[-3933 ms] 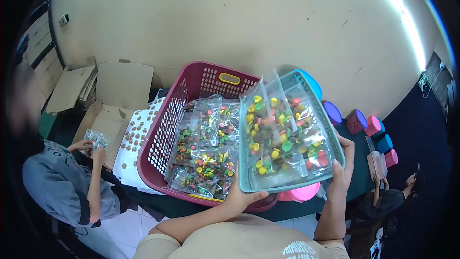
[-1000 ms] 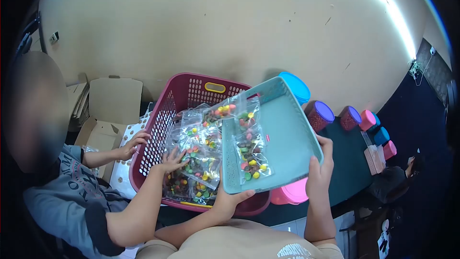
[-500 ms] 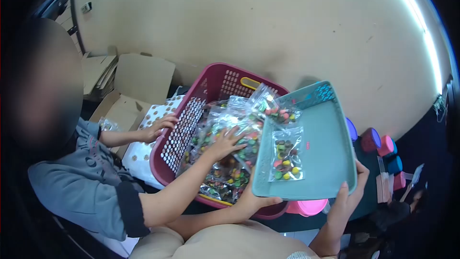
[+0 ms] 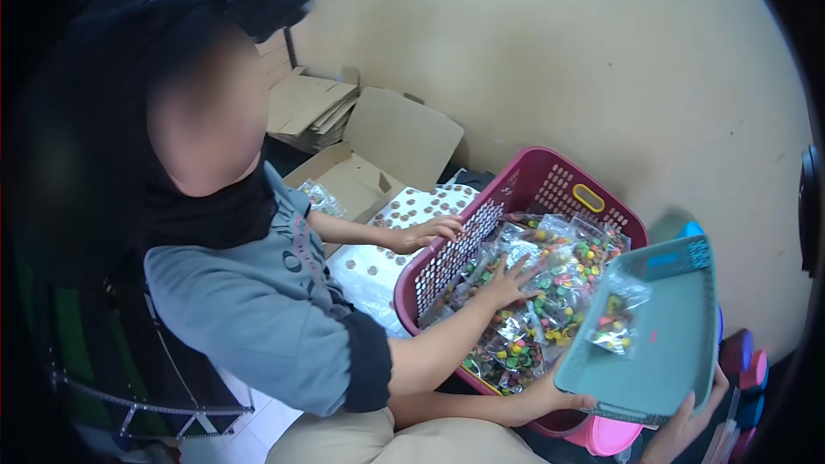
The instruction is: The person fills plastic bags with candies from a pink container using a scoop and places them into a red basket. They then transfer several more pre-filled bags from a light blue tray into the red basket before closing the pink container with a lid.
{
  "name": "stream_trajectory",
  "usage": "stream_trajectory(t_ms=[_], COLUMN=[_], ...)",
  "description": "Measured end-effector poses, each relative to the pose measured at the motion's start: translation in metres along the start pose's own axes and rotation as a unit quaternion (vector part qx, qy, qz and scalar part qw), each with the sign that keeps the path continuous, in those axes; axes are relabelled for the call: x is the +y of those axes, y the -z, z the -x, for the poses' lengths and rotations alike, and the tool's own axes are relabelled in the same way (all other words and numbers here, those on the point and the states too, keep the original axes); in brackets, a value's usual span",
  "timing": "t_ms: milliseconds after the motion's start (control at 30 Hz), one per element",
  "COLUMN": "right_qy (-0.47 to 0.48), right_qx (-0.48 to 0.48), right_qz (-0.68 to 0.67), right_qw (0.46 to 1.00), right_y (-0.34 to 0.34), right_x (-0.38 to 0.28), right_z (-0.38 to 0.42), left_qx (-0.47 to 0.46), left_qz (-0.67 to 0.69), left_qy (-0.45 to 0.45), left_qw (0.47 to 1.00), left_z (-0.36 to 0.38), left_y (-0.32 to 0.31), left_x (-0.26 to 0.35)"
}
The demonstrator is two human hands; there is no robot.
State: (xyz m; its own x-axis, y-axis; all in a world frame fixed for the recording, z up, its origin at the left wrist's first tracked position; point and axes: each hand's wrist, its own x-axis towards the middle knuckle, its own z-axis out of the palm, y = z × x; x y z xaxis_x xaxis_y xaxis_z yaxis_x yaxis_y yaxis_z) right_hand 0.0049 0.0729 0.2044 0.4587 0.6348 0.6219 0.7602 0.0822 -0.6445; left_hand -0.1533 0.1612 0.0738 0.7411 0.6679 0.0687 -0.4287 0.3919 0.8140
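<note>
A teal plastic tray [image 4: 679, 318] is held tilted at the lower right, leaning over the basket's edge. My left hand [image 4: 547, 397] is closed on its near left corner, thumb on the rim. My right hand [image 4: 694, 419] grips its near right side, partly cut by shadow and the tray. One clear bag of colourful round pieces [image 4: 615, 324] lies in the tray. Beside it, a maroon laundry basket [image 4: 418, 288] holds many similar clear bags [image 4: 563, 249]. A co-worker's hand [image 4: 509, 285] lies spread on those bags; their other hand [image 4: 434, 232] rests on the basket rim.
A co-worker in a grey shirt [image 4: 249, 335] sits close on the left. Behind are an open cardboard box [image 4: 404, 133], folded cardboard [image 4: 314, 103] and a dotted white package [image 4: 421, 206]. A pink container [image 4: 612, 436] and several colourful tubs [image 4: 754, 369] stand at the right.
The view has turned left, so everything sits further right. A bag at the tray's far left edge has gone from the tray; one bag remains on it. Both my hands still hold the tray.
</note>
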Motion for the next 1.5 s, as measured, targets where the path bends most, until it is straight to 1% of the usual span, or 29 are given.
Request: stream_trajectory(t_ms=[67,100,133,167,200,233,267,300,333,400,433,467,500,533,567,633,667,733,767,900,933,1000,1033,1067,1133,1200,1267,1400,1500], right_qy=[-0.028,-0.03,-0.021,-0.011,-0.011,-0.017,-0.025,-0.022,-0.028,-0.002,-0.039,-0.074,-0.055,-0.029,-0.035,-0.004,-0.013,-0.027,-0.009,-0.02,-0.034,-0.056,-0.035,-0.035,-0.025,-0.019,-0.056,-0.054,-0.039], right_qx=[0.046,0.046,0.01,-0.025,-0.022,-0.012,-0.004,0.037,0.039,0.034,0.002,-0.027,-0.01,0.002,0.009,0.028,0.035,-0.016,-0.009,0.02,0.01,-0.016,0.008,0.006,0.042,0.026,-0.008,0.002,0.014], right_qz=[-0.004,-0.006,0.022,0.053,0.057,0.13,0.203,0.064,0.073,0.06,0.077,0.087,0.096,0.1,0.112,0.075,0.08,0.082,0.082,0.032,0.041,0.059,0.034,0.032,0.013,0.029,0.055,0.044,0.033], right_qw=[0.999,0.998,0.999,0.998,0.998,0.991,0.979,0.997,0.996,0.998,0.996,0.993,0.994,0.995,0.993,0.997,0.996,0.996,0.997,0.999,0.999,0.997,0.999,0.999,0.999,0.999,0.997,0.998,0.999], right_y=[-0.004,-0.004,-0.002,0.002,0.003,0.002,0.003,0.008,-0.001,-0.009,-0.011,-0.011,-0.008,-0.009,-0.008,-0.01,-0.01,-0.009,-0.007,-0.01,-0.009,-0.008,-0.009,-0.01,-0.01,-0.008,-0.006,-0.007,-0.006], right_x=[-0.051,-0.038,-0.015,-0.004,-0.022,-0.053,-0.07,-0.029,-0.026,-0.028,-0.026,-0.023,-0.027,-0.032,-0.033,-0.034,-0.033,-0.03,-0.029,-0.023,-0.021,-0.016,-0.018,-0.017,-0.016,-0.015,-0.013,-0.012,-0.011], right_z=[0.004,0.001,-0.007,-0.01,-0.007,-0.003,-0.002,0.006,0.007,-0.001,-0.005,-0.009,-0.003,0.001,0.002,0.006,0.006,0.001,0.005,0.008,0.008,0.005,0.008,0.011,0.015,0.011,0.01,0.011,0.017], left_qx=[0.001,0.034,0.031,0.022,0.012,-0.033,-0.035,-0.032,-0.033,-0.032,0.001,-0.016,-0.021,-0.029,-0.032,-0.038,-0.029,-0.026,-0.029,-0.008,0.008,-0.007,-0.009,-0.011,-0.005,0.0,-0.001,0.003,-0.017], left_qz=[-0.062,-0.102,-0.103,-0.045,0.013,0.035,0.038,0.011,-0.014,0.033,0.045,0.096,0.084,0.052,0.05,0.047,0.052,0.054,0.062,0.066,0.066,0.083,0.076,0.069,0.068,0.069,0.073,0.066,0.06], left_qy=[-0.058,-0.087,-0.086,-0.023,0.038,0.015,0.013,-0.021,-0.05,0.028,0.015,0.035,0.059,0.048,0.041,0.049,0.059,0.066,0.071,0.071,0.068,0.071,0.072,0.075,0.075,0.075,0.093,0.071,0.066], left_qw=[0.996,0.99,0.99,0.998,0.999,0.999,0.999,0.999,0.998,0.999,0.999,0.995,0.994,0.997,0.997,0.997,0.997,0.996,0.995,0.995,0.996,0.994,0.994,0.995,0.995,0.995,0.993,0.995,0.996], left_z=[0.0,0.002,0.003,0.003,0.002,-0.001,-0.003,-0.001,0.003,0.005,0.002,0.001,0.001,0.001,0.002,0.004,0.003,0.0,0.001,0.004,0.002,0.001,0.003,0.004,0.004,0.003,0.002,0.002,0.002], left_y=[-0.002,-0.004,-0.003,-0.003,-0.004,-0.004,-0.004,-0.005,-0.007,-0.004,-0.001,-0.001,0.0,0.003,0.002,0.004,0.005,0.006,0.005,0.004,0.005,0.003,0.001,0.001,0.002,0.002,0.001,0.002,0.004], left_x=[0.0,-0.002,-0.002,0.005,0.008,0.006,0.006,0.005,0.001,0.009,-0.001,0.003,0.007,-0.001,-0.003,-0.006,-0.006,-0.005,-0.005,-0.005,-0.006,0.0,0.001,0.001,0.002,0.001,0.003,0.0,-0.001])
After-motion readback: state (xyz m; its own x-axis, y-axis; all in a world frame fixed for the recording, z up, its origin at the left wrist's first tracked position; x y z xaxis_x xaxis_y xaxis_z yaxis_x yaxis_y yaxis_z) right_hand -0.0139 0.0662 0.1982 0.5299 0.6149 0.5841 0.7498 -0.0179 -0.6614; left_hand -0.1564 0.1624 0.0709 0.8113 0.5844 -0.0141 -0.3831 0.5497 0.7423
